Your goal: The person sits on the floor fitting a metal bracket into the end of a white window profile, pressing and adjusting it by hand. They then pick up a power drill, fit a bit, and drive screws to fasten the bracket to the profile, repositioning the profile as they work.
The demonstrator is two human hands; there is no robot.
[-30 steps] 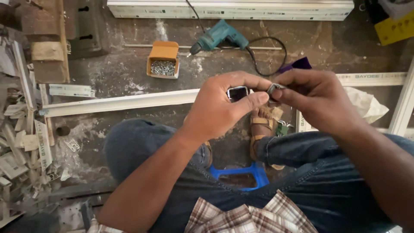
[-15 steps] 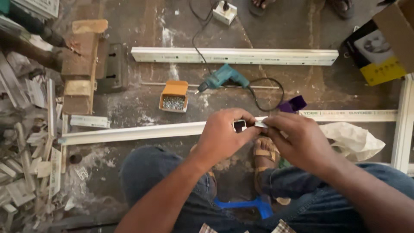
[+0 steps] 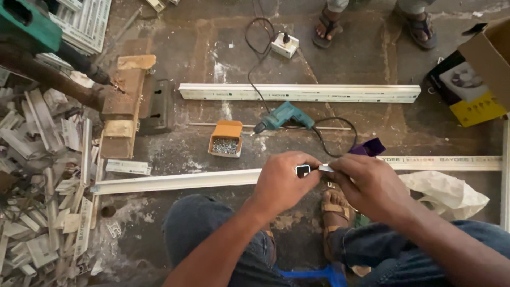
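My left hand (image 3: 281, 183) is closed around a small dark square metal fitting (image 3: 303, 170), pinched at the fingertips. My right hand (image 3: 369, 186) meets it from the right and pinches a small silvery piece (image 3: 325, 168) against the fitting. Both hands hover above my knees and a long white profile strip (image 3: 175, 182) lying on the floor. A teal electric drill (image 3: 281, 117) with a black cord and an orange box of screws (image 3: 226, 139) lie just beyond the hands.
A second long white profile (image 3: 297, 93) lies farther back, near a white power socket (image 3: 285, 45). A heap of white offcuts (image 3: 42, 175) fills the left. Another person's sandalled feet (image 3: 372, 21) stand at the top. A cardboard box (image 3: 486, 50) sits far right, a white bag (image 3: 449, 194) by my knee.
The view has tilted up, showing more floor ahead. My hands dropped lower and closer to the white strip, still joined on the small fitting.
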